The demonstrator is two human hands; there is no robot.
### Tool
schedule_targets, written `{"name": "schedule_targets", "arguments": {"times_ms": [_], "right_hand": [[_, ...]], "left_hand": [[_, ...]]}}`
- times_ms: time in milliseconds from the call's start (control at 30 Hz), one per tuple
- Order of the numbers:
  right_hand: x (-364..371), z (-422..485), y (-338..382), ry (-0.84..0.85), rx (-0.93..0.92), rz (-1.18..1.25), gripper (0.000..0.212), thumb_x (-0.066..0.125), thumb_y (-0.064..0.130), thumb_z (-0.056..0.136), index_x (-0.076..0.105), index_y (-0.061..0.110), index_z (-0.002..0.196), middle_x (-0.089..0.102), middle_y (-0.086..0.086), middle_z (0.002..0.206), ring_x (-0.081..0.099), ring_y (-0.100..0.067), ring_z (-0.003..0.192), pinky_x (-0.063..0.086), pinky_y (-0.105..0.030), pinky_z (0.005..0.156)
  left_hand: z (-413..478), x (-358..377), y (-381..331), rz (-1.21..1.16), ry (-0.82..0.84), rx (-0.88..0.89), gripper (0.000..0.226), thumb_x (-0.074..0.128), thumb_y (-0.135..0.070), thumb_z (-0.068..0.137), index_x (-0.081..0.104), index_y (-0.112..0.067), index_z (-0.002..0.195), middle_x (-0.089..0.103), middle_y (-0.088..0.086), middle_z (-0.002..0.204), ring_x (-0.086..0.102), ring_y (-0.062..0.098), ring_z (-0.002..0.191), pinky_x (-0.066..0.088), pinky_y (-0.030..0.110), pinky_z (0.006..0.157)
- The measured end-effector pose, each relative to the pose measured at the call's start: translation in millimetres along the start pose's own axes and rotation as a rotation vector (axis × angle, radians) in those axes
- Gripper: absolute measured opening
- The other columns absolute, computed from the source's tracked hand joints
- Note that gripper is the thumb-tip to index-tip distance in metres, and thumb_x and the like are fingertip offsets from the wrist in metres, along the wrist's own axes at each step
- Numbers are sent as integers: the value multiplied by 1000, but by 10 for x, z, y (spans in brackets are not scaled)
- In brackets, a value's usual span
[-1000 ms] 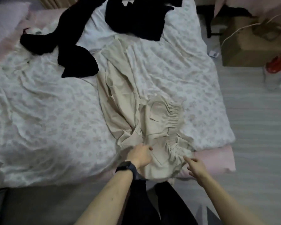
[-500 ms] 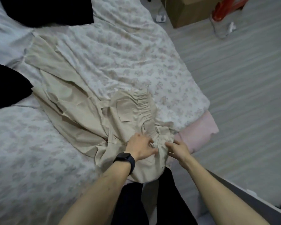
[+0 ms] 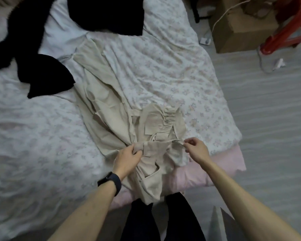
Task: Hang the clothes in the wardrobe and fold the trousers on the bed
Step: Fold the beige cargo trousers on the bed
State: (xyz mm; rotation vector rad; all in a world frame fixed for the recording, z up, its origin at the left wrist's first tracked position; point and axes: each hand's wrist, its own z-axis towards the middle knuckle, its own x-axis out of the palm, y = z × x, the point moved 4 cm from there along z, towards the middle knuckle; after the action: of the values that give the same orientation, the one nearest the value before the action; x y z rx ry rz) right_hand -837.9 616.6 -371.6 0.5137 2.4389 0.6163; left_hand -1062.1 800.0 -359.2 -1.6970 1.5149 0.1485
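Bed (image 3: 181,70), one: floral sheet, rumpled, filling the left and centre of the frame. Its right edge runs down to the lower right corner, where one pink under-layer (image 3: 215,167) shows. Striped floor (image 3: 276,136) lies open along the whole right side.

Beige trousers (image 3: 111,105), one pair: they lie in the middle of the frame, legs stretched toward the upper left, waist toward me. The waist end hangs over the bed's near edge at lower centre, against my dark-clad legs.

My left hand (image 3: 128,158): fingers curled, gripping a bunched fold of the waistband. One dark watch (image 3: 111,182) on that wrist.

My right hand (image 3: 195,147): thumb and forefinger pinching the waistband's other end, which is pulled taut between my two hands.

Black garments, two as far as I can tell: one (image 3: 106,14) at upper centre, one (image 3: 42,73) sprawled down the upper left, its lower end just beside the trouser legs.

Upper right, on the floor: one cardboard box (image 3: 241,32), one red frame (image 3: 285,35), one white cable (image 3: 221,16).
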Motion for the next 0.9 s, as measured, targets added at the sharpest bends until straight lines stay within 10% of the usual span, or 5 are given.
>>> {"name": "schedule_targets", "arguments": {"times_ms": [333, 533, 667, 767, 900], "right_hand": [[713, 802, 1042, -59, -240, -560, 66, 65, 31, 87, 36, 21, 145, 22, -18, 155, 32, -43, 138, 38, -51, 111], [1039, 851, 1558, 38, -317, -770, 33, 48, 48, 90, 59, 19, 99, 67, -12, 95, 60, -32, 81, 46, -36, 67], [1342, 628, 1991, 329, -223, -307, 14, 50, 16, 92, 62, 14, 86, 63, -12, 81, 60, -24, 65, 48, -33, 61], [1559, 397, 2232, 726, 101, 170, 25, 54, 31, 98, 61, 16, 117, 73, -12, 109, 72, -38, 95, 57, -40, 75], [1722, 728, 2281, 408, -101, -85, 58, 64, 29, 86, 50, 16, 141, 69, -8, 118, 65, -26, 99, 51, -35, 82]], "left_hand": [[-60, -873, 1225, -67, -243, -290, 42, 50, -47, 96, 62, -9, 109, 70, 2, 105, 65, 30, 93, 53, 36, 76], [-27, -896, 1516, -60, -245, -343, 42, 48, -40, 100, 58, -16, 132, 68, 7, 111, 64, 26, 93, 45, 30, 66], [3, -1005, 1693, -184, -255, -437, 48, 46, -39, 96, 52, -18, 139, 65, 9, 126, 62, 32, 106, 54, 38, 86], [88, -1121, 1855, -213, -272, -514, 45, 45, -32, 98, 48, -21, 141, 63, 10, 129, 62, 33, 107, 53, 38, 84], [160, -1159, 2050, -216, -244, -589, 49, 42, -28, 100, 40, -21, 149, 59, 11, 136, 61, 33, 109, 49, 35, 79]]}}
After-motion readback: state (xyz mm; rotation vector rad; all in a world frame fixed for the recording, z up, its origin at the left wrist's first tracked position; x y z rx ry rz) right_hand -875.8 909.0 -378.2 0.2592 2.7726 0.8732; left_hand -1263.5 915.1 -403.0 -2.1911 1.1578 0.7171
